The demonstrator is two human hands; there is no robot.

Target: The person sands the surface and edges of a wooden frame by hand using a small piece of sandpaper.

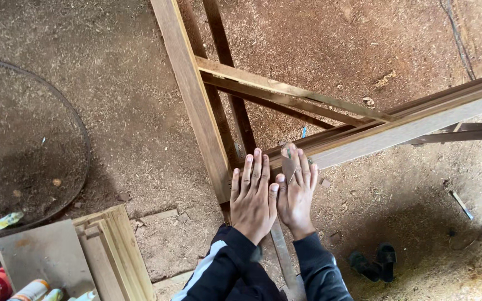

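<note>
At the near corner of a wooden frame [196, 106], both hands are laid flat, side by side, fingers stretched and pointing far. No grip is closed on anything: the left hand [253, 195] is spread open on the joint where the long upright rail [188, 83] meets the cross rail [414, 122], and the right hand [297, 192] lies open just beside it on the end of that cross rail. A small thin piece, seemingly a scrap of sandpaper or a wood chip [289, 167], is pressed under the right fingers; its kind cannot be told. The flat palms appear to be placed so that the two rails are pressed level at the corner.

Farther off, a slim diagonal brace [285, 89] runs across the frame, which is raised above a sawdust floor [112, 111]. To the near left, stacked boards [112, 251] and a grey sheet [46, 251] are seen, with cans [29, 290] at the edge, their contents hidden. A pair of dark sandals [372, 262] is left to the near right.
</note>
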